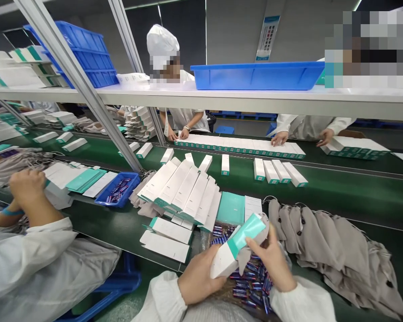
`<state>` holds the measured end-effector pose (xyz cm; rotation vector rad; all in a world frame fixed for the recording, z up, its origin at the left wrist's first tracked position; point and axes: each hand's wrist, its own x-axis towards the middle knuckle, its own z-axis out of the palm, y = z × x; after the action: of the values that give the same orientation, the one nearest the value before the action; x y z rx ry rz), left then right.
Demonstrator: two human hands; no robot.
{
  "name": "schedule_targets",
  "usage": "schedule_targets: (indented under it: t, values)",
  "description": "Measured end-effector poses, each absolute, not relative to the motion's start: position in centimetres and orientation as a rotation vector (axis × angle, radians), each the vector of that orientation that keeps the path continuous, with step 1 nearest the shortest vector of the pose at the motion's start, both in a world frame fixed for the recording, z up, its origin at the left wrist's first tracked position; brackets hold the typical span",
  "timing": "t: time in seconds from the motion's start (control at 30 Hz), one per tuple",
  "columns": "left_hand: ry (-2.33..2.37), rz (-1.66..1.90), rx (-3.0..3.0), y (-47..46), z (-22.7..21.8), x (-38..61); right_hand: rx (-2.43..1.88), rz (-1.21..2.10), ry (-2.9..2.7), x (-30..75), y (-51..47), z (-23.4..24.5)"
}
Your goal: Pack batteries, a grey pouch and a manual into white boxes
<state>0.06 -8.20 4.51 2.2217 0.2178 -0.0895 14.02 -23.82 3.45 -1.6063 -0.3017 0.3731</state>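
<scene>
My left hand [201, 273] is wrapped around a white cardboard box [222, 263], tilted up to the right. A teal sheet or flap [246, 233] lies over the box's far end. My right hand [272, 257] closes on a grey cloth pouch [244, 259] bunched at that end, its thumb pressing by the teal piece. How far the pouch sits inside the box is hidden. Beneath both hands are many small blue batteries [251, 279] in clear plastic. Ahead lies a stack of white boxes [183, 188] with open flaps, beside teal leaflets [230, 208].
Grey drawstring pouches [336, 255] are heaped at the right. Finished-looking boxes [282, 172] lie on the green conveyor [336, 190]. A metal post [83, 85] and white shelf [161, 96] stand ahead. A co-worker's hands [28, 188] are at left, near a blue battery tray [134, 179].
</scene>
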Motion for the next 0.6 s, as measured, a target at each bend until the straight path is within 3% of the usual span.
schedule_targets:
  t: [0.1, 0.23, 0.6]
  values:
    - [0.172, -0.155, 2.115, -7.9, 5.6, 0.9, -1.808, 0.121, -0.618, 16.1, -24.7, 5.9]
    - [0.13, -0.217, 2.013, -7.8, 6.0, 1.4, -1.884, 0.254, -0.926, 17.1, -25.7, 6.9]
    - [0.067, -0.267, 1.96, -7.1, 6.1, 2.1, -2.132, 0.037, -0.892, 16.2, -25.0, 7.1]
